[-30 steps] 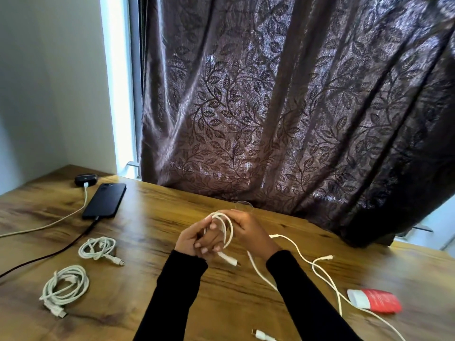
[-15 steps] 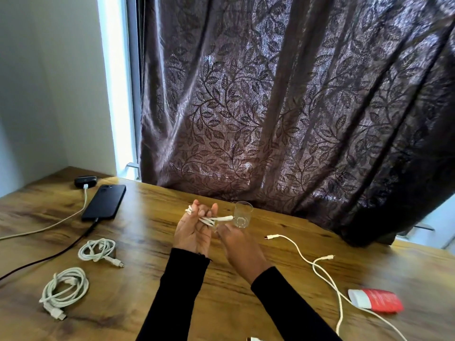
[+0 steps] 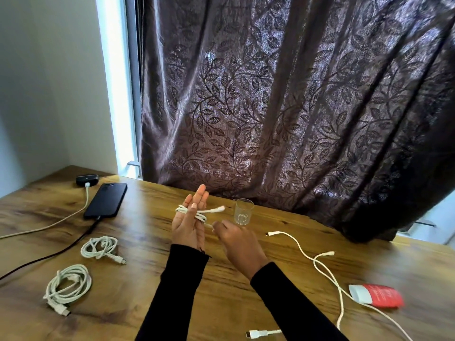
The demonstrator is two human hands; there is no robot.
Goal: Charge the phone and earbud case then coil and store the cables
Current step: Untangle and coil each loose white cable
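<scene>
My left hand stands upright, fingers straight, with a white cable wound around them. One connector of the cable sticks out to the right. My right hand is just right of it, its fingertips pinching the cable's short tail. A black phone lies at the far left with a dark cable plugged into its near end. Behind it sits the black earbud case, with a white cable plugged in. Two coiled white cables lie at the near left.
A small clear glass stands just beyond my hands. Loose white cables trail over the right side of the wooden table, past a red and white tube. A loose connector lies near the front edge. A dark leaf-patterned curtain hangs behind.
The loose tail that trailed to the table is now wound up on my left fingers. My left hand has straightened upright and my right hand has drawn slightly away to the right.
</scene>
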